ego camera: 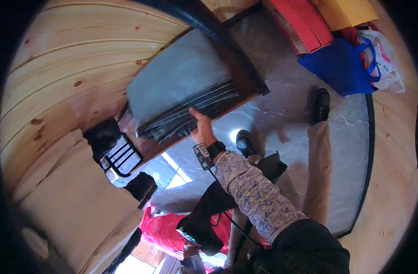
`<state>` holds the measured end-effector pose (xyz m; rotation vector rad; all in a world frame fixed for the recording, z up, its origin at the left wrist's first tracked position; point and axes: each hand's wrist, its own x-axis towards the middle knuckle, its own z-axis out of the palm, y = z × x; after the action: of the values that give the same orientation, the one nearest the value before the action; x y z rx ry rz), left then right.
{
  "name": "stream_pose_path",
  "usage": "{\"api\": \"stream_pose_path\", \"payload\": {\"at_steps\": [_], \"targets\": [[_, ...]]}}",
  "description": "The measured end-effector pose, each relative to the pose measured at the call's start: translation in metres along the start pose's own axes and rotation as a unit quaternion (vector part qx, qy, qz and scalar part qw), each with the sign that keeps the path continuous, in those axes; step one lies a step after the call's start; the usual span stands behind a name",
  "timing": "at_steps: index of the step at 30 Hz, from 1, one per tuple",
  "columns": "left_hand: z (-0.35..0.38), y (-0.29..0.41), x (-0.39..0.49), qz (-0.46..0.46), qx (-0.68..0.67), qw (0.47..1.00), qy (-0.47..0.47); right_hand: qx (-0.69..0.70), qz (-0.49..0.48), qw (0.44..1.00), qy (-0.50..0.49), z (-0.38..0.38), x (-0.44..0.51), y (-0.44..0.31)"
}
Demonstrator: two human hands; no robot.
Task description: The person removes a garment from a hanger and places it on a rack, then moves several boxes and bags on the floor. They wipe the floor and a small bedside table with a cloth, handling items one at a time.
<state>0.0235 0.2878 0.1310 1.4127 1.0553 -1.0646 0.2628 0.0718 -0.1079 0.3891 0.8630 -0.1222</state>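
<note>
My right hand (202, 127), in a floral sleeve with a black band at the wrist, is at the front edge of a folded stack with a grey-blue top (178, 70) and dark, pale-lined layers (191, 108). One finger lies over those layers and another is apart from it; whether they grip is unclear. The stack lies on a brown wooden surface (245, 87) against the plank wall. Low in the picture, my left hand (191, 248), partly cut off, appears closed on the lower edge of a dark soft item (209, 222) with a shiny rim.
A black rail (229, 42) crosses above the stack. On the grey floor tiles (346, 137) stand a red box (306, 24), a yellow box (346, 13), a blue tote bag (339, 66) and a white plastic bag (387, 65). Left are a beige covered object (78, 195) and a black barred frame (126, 154).
</note>
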Motion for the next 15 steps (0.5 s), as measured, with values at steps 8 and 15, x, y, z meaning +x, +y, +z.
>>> {"api": "stream_pose_path", "payload": {"at_steps": [8, 15], "targets": [[-0.044, 0.067, 0.066, 0.067, 0.048, 0.996, 0.014, -0.414, -0.32, 0.848, 0.086, -0.04, 0.098, -0.034], [-0.052, 0.147, 0.113, 0.172, 0.087, 0.981, 0.024, -0.498, -0.216, 0.778, 0.315, -0.077, 0.213, -0.056]]}}
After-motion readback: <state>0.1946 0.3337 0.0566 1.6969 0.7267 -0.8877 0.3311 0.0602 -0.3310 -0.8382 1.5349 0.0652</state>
